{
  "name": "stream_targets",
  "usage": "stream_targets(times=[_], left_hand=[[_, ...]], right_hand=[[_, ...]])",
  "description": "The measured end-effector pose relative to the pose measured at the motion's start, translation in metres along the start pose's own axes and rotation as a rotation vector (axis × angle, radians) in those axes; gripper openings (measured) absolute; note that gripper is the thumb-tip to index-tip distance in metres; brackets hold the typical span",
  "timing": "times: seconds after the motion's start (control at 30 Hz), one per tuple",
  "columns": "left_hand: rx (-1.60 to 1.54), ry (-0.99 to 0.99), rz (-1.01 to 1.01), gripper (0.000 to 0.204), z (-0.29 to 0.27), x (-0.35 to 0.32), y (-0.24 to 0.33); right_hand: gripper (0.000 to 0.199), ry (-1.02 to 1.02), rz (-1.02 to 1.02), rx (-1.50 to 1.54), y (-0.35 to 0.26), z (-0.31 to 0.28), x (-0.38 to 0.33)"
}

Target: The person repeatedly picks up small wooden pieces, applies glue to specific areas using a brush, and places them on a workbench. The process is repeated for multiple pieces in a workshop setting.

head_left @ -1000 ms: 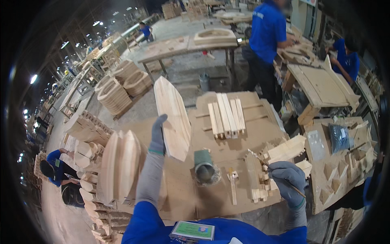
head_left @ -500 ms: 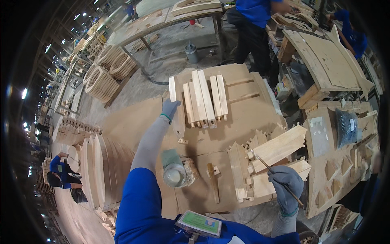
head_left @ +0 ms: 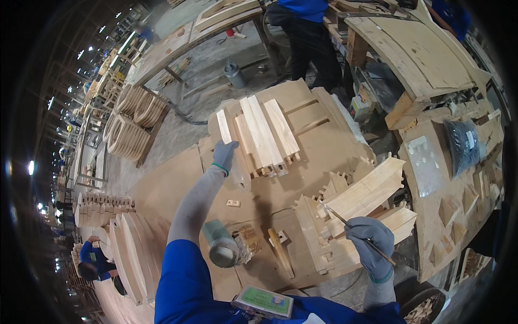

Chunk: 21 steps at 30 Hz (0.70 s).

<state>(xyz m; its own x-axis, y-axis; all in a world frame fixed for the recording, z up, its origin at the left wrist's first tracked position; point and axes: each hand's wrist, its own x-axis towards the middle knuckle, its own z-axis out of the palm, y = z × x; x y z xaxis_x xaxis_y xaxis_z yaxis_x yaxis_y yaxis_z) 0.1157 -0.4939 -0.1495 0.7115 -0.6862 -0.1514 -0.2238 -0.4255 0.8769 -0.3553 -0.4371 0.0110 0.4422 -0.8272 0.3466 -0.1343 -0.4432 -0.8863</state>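
Note:
My left hand (head_left: 225, 155), in a grey glove, grips a pale wooden slat (head_left: 223, 126) at the left end of a row of slats (head_left: 260, 129). The row lies on brown cardboard, with dowel pegs at the near ends. My right hand (head_left: 371, 243), also gloved, is closed around a thin brown stick (head_left: 339, 215), slanting up and left over a pile of pegged wooden pieces (head_left: 367, 189). The stick's far tip is too small to make out. Between my arms are a round cup (head_left: 224, 252), a wooden-handled tool (head_left: 281, 255) and a small drilled block (head_left: 233, 203).
Curved wooden panels (head_left: 135, 254) stand at the left, with stacked wooden frames (head_left: 128, 132) farther back. On the right is a bench (head_left: 421, 216) holding a plastic bag (head_left: 462, 147) and offcuts. A person (head_left: 310, 43) stands beyond the cardboard; another (head_left: 96, 259) is at far left.
The whole view has shifted and turned slightly. My left hand stays at the leftmost slat, and my right keeps the stick over the pile. The rightmost slats now show a broader face.

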Motion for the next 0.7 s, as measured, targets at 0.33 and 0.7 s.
stream_targets(times=[0.33, 0.7], left_hand=[[-0.178, -0.107, -0.053, 0.027, 0.07, -0.021, 0.061], [-0.089, -0.002, -0.018, 0.03, 0.117, -0.02, 0.069]], right_hand=[[0.015, 0.003, 0.002, 0.031, 0.006, 0.009, 0.0], [0.013, 0.053, 0.056, -0.072, 0.002, 0.003, -0.013]])
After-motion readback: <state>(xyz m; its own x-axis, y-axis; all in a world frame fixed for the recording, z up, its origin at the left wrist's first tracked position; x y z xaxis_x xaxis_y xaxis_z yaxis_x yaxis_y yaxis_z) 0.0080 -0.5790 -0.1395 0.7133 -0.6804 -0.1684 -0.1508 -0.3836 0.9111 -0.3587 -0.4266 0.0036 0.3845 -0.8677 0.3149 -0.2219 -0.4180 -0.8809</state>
